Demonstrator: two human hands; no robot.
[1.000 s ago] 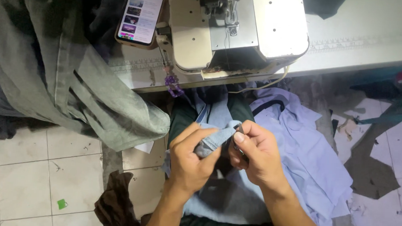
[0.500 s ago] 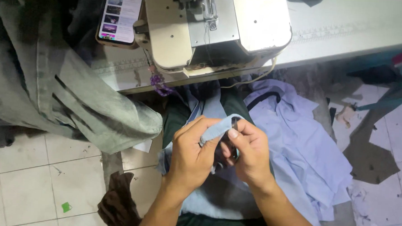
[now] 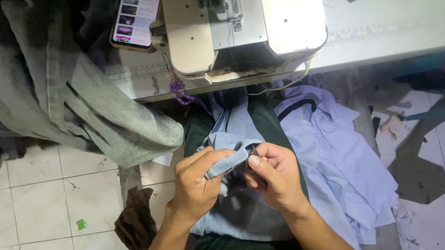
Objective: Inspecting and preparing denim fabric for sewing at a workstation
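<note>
Hands | left hand (image 3: 196, 181) grip closed on light-blue fabric strip (image 3: 227, 164) | right hand (image 3: 275, 177) grip pinching same strip

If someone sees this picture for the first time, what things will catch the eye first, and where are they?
In the lower middle, the left hand and the right hand pinch a folded edge of light blue fabric over the person's lap. Above them, at the top, a pale sewing machine sits on its table, with a lit phone leaning at its left. A large grey-green garment hangs over the table edge on the left.
</note>
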